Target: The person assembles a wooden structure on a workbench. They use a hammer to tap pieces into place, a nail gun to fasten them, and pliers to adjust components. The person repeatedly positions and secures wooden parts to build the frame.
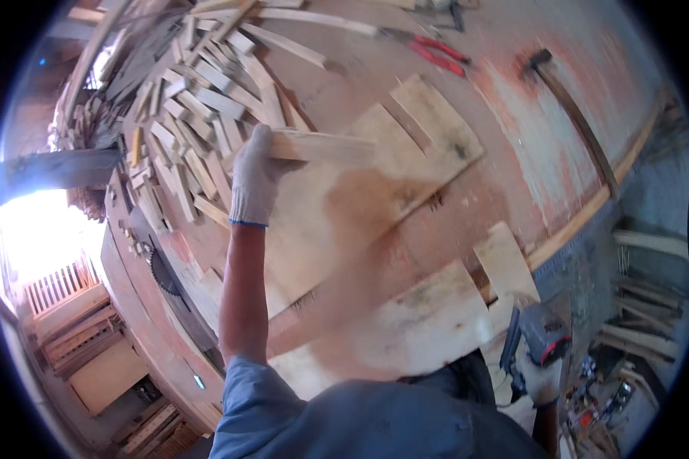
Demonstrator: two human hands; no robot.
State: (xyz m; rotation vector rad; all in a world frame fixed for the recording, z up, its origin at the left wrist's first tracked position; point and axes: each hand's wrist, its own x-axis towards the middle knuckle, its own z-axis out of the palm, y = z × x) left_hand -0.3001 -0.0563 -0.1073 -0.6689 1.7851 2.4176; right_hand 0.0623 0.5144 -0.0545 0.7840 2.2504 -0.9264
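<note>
The left hand [254, 180], in a pale knitted glove with a blue cuff edge, is closed around the left end of a short wooden batten [325, 148], whose free end points to the right above a large plywood panel [302, 237]. That panel lies at a slant on the worn red-brown workbench [505, 50] and has 1 narrow slot cut in from its upper edge. The right hand [542, 380], also gloved, is low at the near right side, wrapped around a grey, black and red power tool [545, 336]; its fingers are partly hidden, and whether any rests on a trigger I cannot tell. Just beyond the tool, a small rectangular board [507, 264] lies near the right end of a 2nd plywood panel [417, 321], which is close in front of the person's torso. A heap of cut wood blocks [199, 115] spreads over the upper left of the bench, just beyond the left hand. At the far side lie pliers [440, 57] with 2 red handles, and to their right a hammer [578, 115], its long wooden handle reaching toward the bench edge. On the left, a toothed circular saw blade [162, 271] shows beside the blocks.
</note>
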